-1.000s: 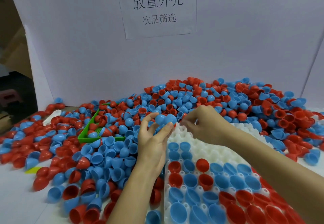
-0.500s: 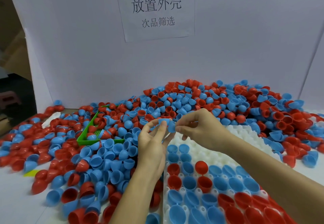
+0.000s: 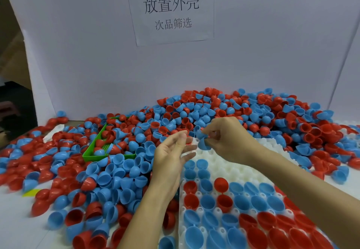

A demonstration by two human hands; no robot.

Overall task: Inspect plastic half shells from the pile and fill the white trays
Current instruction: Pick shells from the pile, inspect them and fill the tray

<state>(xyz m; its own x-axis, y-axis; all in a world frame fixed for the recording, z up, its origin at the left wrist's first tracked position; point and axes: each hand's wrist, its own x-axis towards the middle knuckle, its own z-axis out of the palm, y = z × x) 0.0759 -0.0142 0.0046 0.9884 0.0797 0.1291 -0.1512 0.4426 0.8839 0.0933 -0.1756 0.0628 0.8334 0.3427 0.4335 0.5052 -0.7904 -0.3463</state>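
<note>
A big pile of red and blue plastic half shells (image 3: 224,110) covers the table's back and left. A white tray (image 3: 241,163) lies in front of me, its near rows filled with red and blue shells. My right hand (image 3: 228,137) pinches blue half shells (image 3: 203,141) above the tray's far empty rows. My left hand (image 3: 173,155) hovers just left of them, fingers relaxed and empty, thumb up.
A green plastic basket (image 3: 99,149) with a few shells sits half buried in the pile at the left. White board walls with a paper sign (image 3: 171,11) close the back and sides. More white tray edge (image 3: 350,132) shows at far right.
My left hand has let go of the blue shells it held and dropped slightly. My right hand now holds them alone.
</note>
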